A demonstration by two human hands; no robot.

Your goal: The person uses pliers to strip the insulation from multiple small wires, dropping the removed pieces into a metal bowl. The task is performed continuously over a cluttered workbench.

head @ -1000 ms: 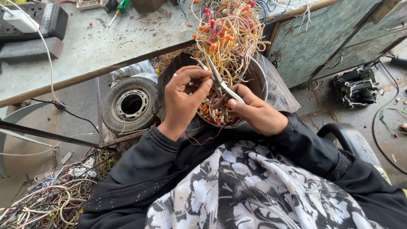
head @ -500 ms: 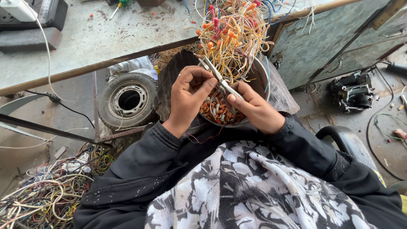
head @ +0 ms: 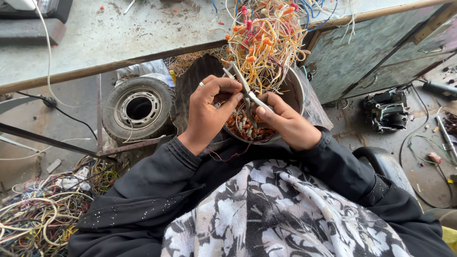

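Note:
My right hand (head: 288,124) grips a pair of metal cutters (head: 246,89), whose jaws point up and left into a thick bundle of yellow, white and red wires (head: 264,40) tipped with orange connectors. My left hand (head: 209,112), a ring on one finger, pinches a wire end right beside the cutter jaws. Both hands hover over a round metal bowl (head: 296,88) on my lap, which holds small orange and white cut pieces (head: 243,124). The bundle rises out of the bowl's far side.
A worn workbench (head: 119,38) runs across the top with a white cable over it. Below it lies a small tyre on a rim (head: 138,108). A heap of tangled wires (head: 43,209) is at bottom left. A grey metal cabinet (head: 371,47) and a motor part (head: 388,112) are on the right.
The view has drifted slightly, so the scene sits a little further left and up. Both hands stay over the bowl with the cutters at the wire ends, barely moved.

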